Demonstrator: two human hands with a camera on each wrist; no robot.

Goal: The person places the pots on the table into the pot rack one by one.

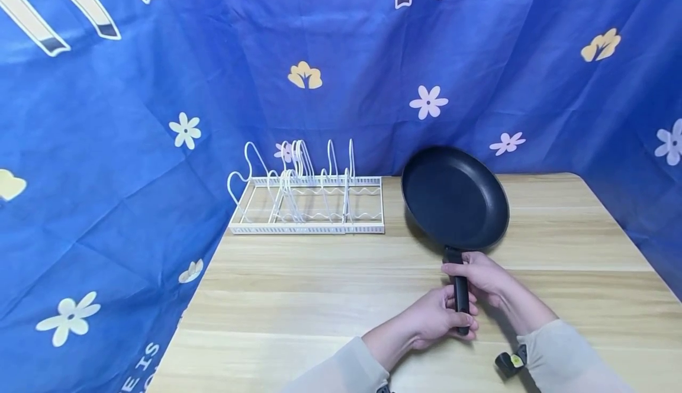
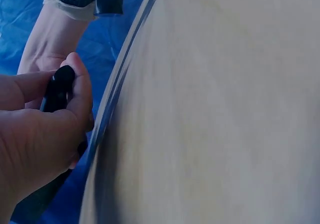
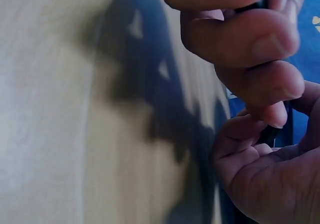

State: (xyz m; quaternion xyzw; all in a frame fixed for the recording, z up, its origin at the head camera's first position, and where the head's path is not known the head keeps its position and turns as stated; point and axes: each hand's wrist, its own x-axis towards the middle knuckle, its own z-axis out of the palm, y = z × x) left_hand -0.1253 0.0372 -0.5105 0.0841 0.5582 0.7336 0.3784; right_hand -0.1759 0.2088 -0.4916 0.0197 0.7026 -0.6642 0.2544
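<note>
A: What sits on the wooden table [image 1: 319, 298]?

B: A pale, light-grained top with a white wire rack [image 1: 307, 203] standing at its far edge. Just to the right of the rack is a black frying pan [image 1: 454, 197], tilted up so its dark inside faces the camera; its shadow falls on the wood below it.

A: Who has the pan?

B: Both hands. The right hand [image 1: 482, 274] is wrapped around the handle [image 1: 460, 295] close to the pan body, and the left hand [image 1: 439, 317] is curled around the handle's near end. From the left wrist view, the thumb and fingers [image 2: 80, 92] press round the black grip [image 2: 57, 89].

A: Is the pan touching the table?

B: Hard to say. From the head view it looks raised off the wood, but its lower rim is hidden behind its own edge.

A: And the surroundings?

B: Blue cloth [image 1: 133, 144] printed with white and yellow flowers hangs behind the rack and drapes down past the table on both sides. Both forearms wear light beige sleeves [image 1: 565, 354].
</note>
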